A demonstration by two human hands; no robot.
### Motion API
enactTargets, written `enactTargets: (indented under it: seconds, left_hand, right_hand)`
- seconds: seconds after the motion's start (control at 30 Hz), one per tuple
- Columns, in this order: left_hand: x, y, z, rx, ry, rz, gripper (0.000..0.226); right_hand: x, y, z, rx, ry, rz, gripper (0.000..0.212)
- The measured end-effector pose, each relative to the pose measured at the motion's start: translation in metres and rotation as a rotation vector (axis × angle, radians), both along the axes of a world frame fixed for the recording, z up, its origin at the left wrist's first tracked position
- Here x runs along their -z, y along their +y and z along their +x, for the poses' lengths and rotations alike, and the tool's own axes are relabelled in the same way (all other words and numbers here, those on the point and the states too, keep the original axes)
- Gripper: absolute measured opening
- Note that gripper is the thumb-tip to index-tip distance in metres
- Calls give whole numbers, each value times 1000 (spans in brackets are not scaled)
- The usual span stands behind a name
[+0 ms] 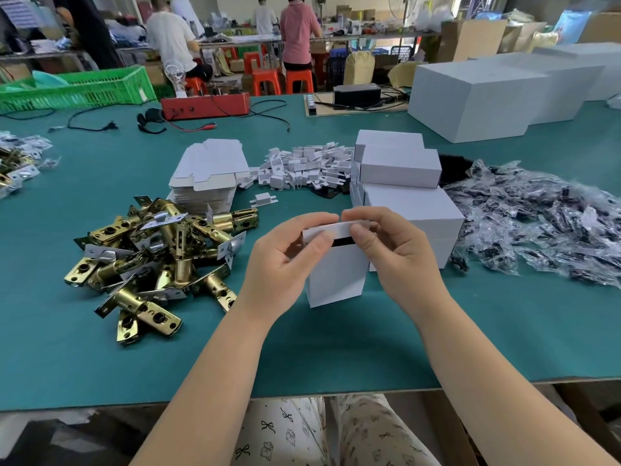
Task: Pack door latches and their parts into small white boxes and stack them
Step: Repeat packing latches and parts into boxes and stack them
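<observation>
I hold a small white box upright over the green table. My left hand grips its left side with the thumb on the top flap. My right hand pinches the flap from the right. A dark gap shows under the flap. A pile of brass door latches lies to the left. Closed small white boxes are stacked just behind my hands. Bagged black parts lie heaped on the right.
A stack of flat box blanks and a heap of white folded inserts lie behind. Large white cartons, a red device with cables and a green crate stand further back. People work at distant tables.
</observation>
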State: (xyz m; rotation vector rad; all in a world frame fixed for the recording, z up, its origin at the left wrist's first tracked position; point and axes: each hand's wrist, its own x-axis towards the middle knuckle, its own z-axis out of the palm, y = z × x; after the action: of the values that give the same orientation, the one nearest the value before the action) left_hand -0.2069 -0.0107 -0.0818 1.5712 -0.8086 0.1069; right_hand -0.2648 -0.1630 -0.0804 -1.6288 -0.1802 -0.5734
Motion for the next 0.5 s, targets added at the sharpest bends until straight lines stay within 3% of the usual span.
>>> enactTargets:
  seconds: [0.27, 0.5]
  left_hand:
    - [0, 5, 2, 8, -129, 90, 24]
    - [6, 5, -1, 59, -20, 83, 24]
  right_hand:
    - [1, -5, 1, -35, -6, -9, 17]
    - [10, -7, -7, 72, -44, -319, 25]
